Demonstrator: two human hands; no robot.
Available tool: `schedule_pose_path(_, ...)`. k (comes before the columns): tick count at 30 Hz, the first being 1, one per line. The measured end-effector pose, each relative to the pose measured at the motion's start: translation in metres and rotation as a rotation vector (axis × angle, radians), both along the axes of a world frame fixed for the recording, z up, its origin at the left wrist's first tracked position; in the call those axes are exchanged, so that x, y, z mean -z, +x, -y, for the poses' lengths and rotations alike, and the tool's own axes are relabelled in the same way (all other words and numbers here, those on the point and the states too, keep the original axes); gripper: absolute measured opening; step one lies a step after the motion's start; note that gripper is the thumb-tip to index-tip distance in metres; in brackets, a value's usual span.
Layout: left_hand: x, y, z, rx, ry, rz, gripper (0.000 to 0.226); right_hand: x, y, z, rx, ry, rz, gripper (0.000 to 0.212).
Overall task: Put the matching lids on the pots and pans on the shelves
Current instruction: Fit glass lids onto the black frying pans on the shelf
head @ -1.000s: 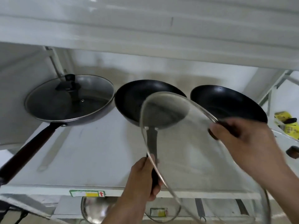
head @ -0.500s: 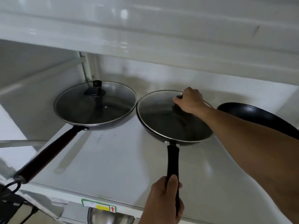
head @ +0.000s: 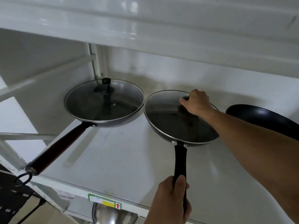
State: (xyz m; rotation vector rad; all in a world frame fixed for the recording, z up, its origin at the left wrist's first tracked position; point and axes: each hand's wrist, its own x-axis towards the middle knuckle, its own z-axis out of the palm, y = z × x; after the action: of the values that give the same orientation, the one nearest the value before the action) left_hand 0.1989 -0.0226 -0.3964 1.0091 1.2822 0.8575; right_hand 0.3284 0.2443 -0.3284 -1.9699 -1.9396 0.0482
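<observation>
While your right hand (head: 196,102) still grips the knob of the glass lid (head: 171,117), seated as before on the middle pan (head: 161,131), your left hand (head: 171,199) keeps clasping its handle (head: 179,160) on the shelf (head: 121,162).

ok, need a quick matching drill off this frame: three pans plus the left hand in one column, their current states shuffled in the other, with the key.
Things:
1. left pan
2. middle pan
3. right pan
4. left hand

States:
A. no lid on it
B. lidded, nobody touching it
C. gripping a black handle
D. lidded, right hand on the knob

Pairs: 1-B, 2-D, 3-A, 4-C
</observation>
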Motion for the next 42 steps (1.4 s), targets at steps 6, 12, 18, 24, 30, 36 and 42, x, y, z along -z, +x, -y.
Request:
schedule_pose_path(6, -0.003, -0.001, 0.001, -0.014, -0.030, 0.036, 0.033, -0.006, 0.001, -0.001, -0.005, -0.066, 0.004, 0.035)
schedule_pose_path(12, -0.011, 0.001, 0.004, -0.071, -0.106, 0.157, 0.033, -0.004, 0.001, 0.010, 0.020, -0.064, -0.057, 0.047)
schedule_pose_path(18, -0.014, 0.000, 0.011, -0.160, -0.144, 0.131, 0.033, -0.034, 0.063, 0.116, -0.008, 0.022, -0.217, 0.041)
schedule_pose_path(24, -0.045, 0.013, 0.046, -0.363, 0.531, -0.526, 0.025, -0.061, 0.212, 0.288, 0.240, 0.162, -0.288, 0.011)
schedule_pose_path(30, -0.052, 0.160, 0.056, 0.342, 0.201, -0.193, 0.020, -0.007, 0.360, 0.328, 0.574, -0.108, -0.077, 0.020)
schedule_pose_path(36, -0.021, 0.276, 0.045, 0.290, -0.216, 0.023, 0.026, 0.063, 0.413, 0.305, 0.489, -0.247, 0.012, 0.051)
schedule_pose_path(42, -0.014, 0.299, 0.043, 0.132, -0.199, 0.118, 0.033, 0.082, 0.436, 0.280, 0.446, -0.213, 0.070, 0.043)
